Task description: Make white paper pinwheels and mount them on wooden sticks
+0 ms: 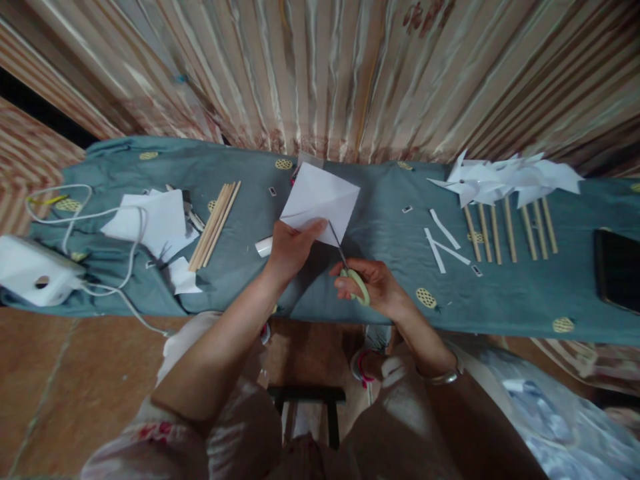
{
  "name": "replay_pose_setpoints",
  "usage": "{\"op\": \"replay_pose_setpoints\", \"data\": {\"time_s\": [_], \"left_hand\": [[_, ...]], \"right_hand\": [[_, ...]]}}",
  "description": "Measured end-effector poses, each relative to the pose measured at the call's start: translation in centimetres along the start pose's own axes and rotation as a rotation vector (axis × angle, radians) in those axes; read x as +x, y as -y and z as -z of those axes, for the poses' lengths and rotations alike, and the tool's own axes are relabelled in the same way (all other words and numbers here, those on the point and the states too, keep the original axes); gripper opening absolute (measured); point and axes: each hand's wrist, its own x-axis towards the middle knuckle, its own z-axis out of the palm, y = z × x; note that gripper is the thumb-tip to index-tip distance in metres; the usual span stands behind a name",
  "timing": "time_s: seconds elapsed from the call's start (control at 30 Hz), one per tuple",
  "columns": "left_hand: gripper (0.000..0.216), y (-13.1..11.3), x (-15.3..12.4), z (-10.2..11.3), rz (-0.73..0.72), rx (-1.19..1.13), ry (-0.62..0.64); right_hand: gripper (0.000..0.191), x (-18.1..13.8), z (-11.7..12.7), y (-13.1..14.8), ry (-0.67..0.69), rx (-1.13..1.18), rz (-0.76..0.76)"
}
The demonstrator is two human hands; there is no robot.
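Observation:
A white square of paper (325,193) with crease lines is held up over the middle of the cloth-covered table. My left hand (295,247) pinches its lower left edge, thumb on top. In my right hand (370,283) is a pair of scissors (356,283) with pale green handles, fingers through the loops. The blades meet the paper's lower edge near my left thumb; how far they cut in is hard to tell. A white roll-like piece (264,247) lies just left of my left hand, partly hidden by it.
Wooden sticks (215,227) and white paper pieces (155,220) lie left, near a white box (37,270) with a cable. At right are paper pinwheels (510,177) on sticks, paper strips (445,227) and a dark phone-like device (617,267). A pleated curtain (320,73) hangs behind.

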Motion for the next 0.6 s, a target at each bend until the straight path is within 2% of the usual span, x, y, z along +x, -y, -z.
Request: {"op": "replay_pose_setpoints", "data": {"time_s": [0.6], "left_hand": [[0.018,-0.04,-0.26,-0.15,-0.002,-0.051,0.025]], "right_hand": [[0.045,0.12,0.02,-0.04,-0.011,-0.013,0.021]]}}
